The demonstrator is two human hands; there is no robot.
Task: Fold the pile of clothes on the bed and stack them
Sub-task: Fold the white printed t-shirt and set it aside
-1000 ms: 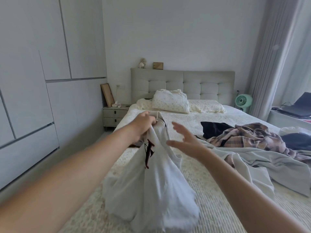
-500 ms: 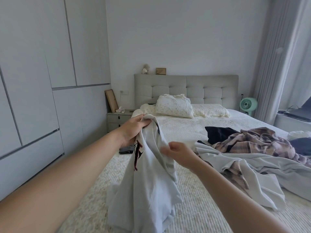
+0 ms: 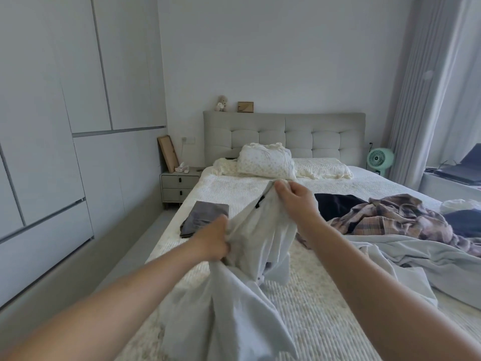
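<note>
Bed [image 3: 234, 194] backdrop: left hand [image 3: 212, 239] and right hand [image 3: 296, 201] pinched limp white shirt [image 3: 260, 235]; light, floppy, best held at shoulders.

1. Room is lit by soft, cool daylight from the curtained window [image 3: 442, 82] at right.
2. Shadows are faint; no glare is seen.
3. Wardrobe [image 3: 52, 126] lines are bowed by wide-angle distortion.
4. Forearm edges are slightly softened.
</note>
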